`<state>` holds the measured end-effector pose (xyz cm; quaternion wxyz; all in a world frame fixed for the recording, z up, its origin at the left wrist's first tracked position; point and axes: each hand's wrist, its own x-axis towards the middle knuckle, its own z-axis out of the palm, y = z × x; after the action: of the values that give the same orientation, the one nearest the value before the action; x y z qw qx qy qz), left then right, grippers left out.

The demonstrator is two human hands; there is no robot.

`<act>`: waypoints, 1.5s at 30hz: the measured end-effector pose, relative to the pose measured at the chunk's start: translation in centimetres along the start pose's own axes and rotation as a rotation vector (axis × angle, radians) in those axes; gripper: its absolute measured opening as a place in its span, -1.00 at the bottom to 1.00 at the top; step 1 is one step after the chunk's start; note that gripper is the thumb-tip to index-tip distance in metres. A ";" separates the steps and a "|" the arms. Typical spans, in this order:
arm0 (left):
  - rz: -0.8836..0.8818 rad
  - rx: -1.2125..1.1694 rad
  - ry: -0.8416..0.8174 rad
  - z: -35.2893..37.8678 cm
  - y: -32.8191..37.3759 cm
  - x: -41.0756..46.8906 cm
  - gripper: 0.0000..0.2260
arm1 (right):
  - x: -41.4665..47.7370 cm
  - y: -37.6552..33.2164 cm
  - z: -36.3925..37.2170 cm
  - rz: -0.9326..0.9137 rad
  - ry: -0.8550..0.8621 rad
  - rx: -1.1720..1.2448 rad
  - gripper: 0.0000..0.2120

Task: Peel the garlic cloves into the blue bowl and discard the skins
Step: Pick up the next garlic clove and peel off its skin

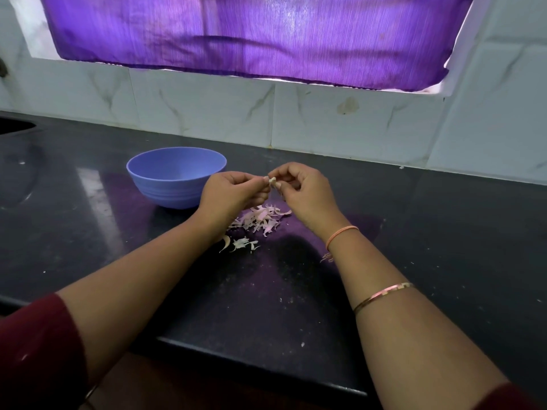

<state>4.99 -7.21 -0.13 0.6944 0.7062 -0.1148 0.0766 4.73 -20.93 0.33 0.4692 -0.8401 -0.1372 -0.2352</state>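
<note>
Above the skins (pixel 260 217), both hands, left (pixel 233 192) and right (pixel 305 187), pinch one clove (pixel 272 182); a slip could drop it among them, missing the bowl (pixel 174 176).

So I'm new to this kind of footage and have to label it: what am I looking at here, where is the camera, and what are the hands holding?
There is no machine here. These are a person's two bare hands, filmed by one wide-angle camera worn on the head, looking forward and down. The left hand and right hand meet above a dark countertop and together pinch a small garlic clove between their fingertips. Below them lies a loose pile of garlic skins. A blue bowl stands beside the left hand; its bottom is hidden from this angle. Behind are a tiled wall and a purple curtain.
</note>
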 end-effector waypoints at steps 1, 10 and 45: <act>0.001 0.004 0.000 0.0 0.0 0.0 -0.92 | 0.0 0.0 0.1 -0.007 0.000 -0.025 -0.86; 0.066 0.150 0.074 0.0 -0.3 0.2 -0.92 | -0.2 -0.3 0.2 -0.058 -0.014 -0.112 -0.89; 0.085 0.118 0.015 -0.2 0.0 0.1 -0.85 | 0.0 0.0 -0.1 -0.059 0.058 -0.076 -0.93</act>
<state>5.08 -7.02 -0.08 0.6486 0.7398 -0.1347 0.1178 4.72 -20.96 0.38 0.4336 -0.8457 -0.1390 -0.2782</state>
